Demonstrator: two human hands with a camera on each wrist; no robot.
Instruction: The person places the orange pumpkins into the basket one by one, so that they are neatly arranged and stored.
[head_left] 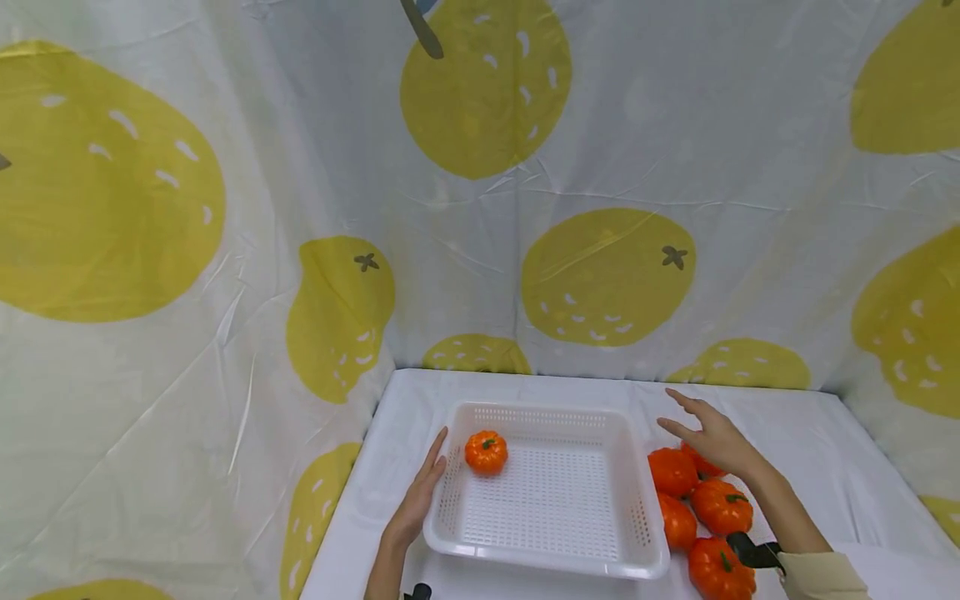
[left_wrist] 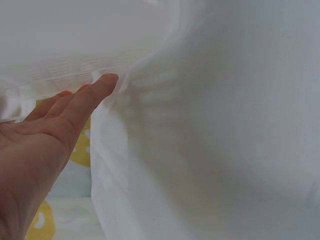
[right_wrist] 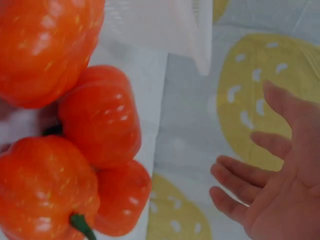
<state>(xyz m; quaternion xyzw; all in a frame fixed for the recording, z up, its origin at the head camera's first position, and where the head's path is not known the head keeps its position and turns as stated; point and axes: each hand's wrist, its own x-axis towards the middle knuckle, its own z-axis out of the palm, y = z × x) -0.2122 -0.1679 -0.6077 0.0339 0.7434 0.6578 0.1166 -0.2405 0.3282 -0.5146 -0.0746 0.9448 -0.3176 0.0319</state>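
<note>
A white plastic basket [head_left: 540,560] with slotted walls stands on the white table, and one small orange pumpkin [head_left: 486,452] sits in its back left part. Against the basket's left wall rests my left hand [head_left: 417,498], its fingers extended; the left wrist view shows the same hand [left_wrist: 65,120] beside the slotted wall. My right hand [head_left: 712,433] hovers above a group of orange pumpkins [head_left: 722,507] right of the basket. Its fingers are spread and hold nothing, as the right wrist view of the hand [right_wrist: 270,185] also shows.
Several pumpkins [right_wrist: 102,117] lie close together along the basket's right side, some touching each other. The white table [head_left: 795,433] meets a fruit-printed cloth [head_left: 465,275] at the back and sides. Dark wrist straps show on both arms.
</note>
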